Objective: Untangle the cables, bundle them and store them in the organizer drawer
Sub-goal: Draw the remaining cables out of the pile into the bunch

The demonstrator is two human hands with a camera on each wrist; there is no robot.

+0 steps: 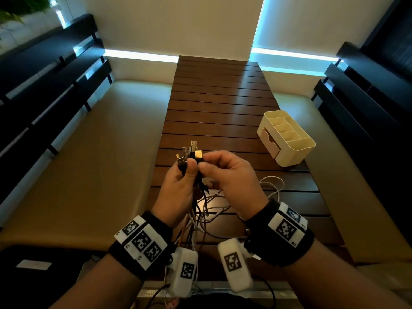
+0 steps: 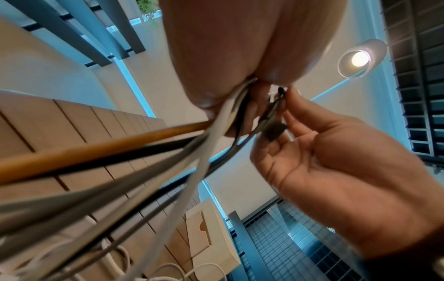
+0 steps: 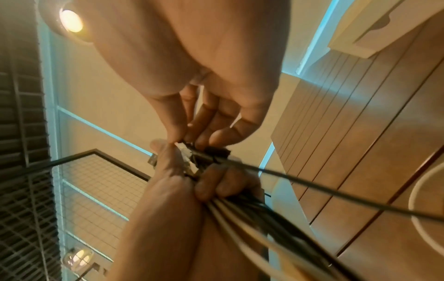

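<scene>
Cables [image 1: 196, 210] bunched in my left hand [image 1: 178, 190], plugs [image 1: 189, 152] pointing up, cords hanging toward table [image 1: 223, 103]; right hand [image 1: 231, 177] pinches one plug.

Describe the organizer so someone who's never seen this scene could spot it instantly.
Start at the dark slatted wooden table running away from the person. On its right edge, beyond the right hand, sits the organizer. It is the only boxy cream thing there, with open compartments on top and a small notched drawer in its side.
</scene>
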